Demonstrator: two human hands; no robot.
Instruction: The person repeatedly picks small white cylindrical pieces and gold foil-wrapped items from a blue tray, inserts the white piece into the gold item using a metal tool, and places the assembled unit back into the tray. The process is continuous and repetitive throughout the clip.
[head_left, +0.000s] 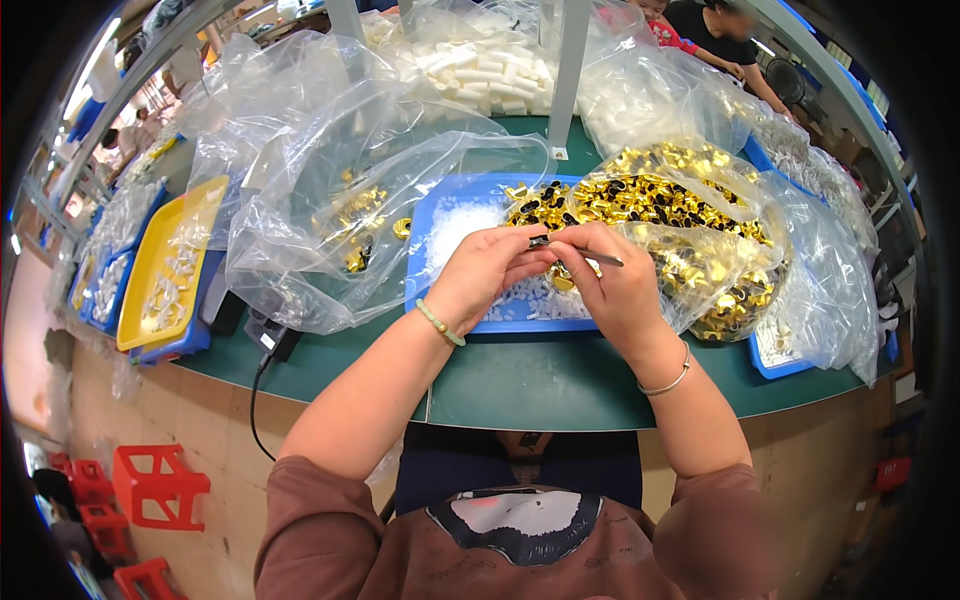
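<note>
From afar I see the left hand (482,268) pinch a dark piece (540,242), the right hand (612,278) grip a thin tool (605,259) beside it, tray (424,222) below both, presumably for easy reach.

Red plastic stools (160,487) sit on the tan floor (238,480) at left; a black cable (256,400) hangs off the green table (520,385); a black fan (785,80) is near a dark-clad co-worker (705,32).

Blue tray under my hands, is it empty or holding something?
Holding something: small white pieces lie in the blue tray, with gold and black pieces at its upper right.
</note>
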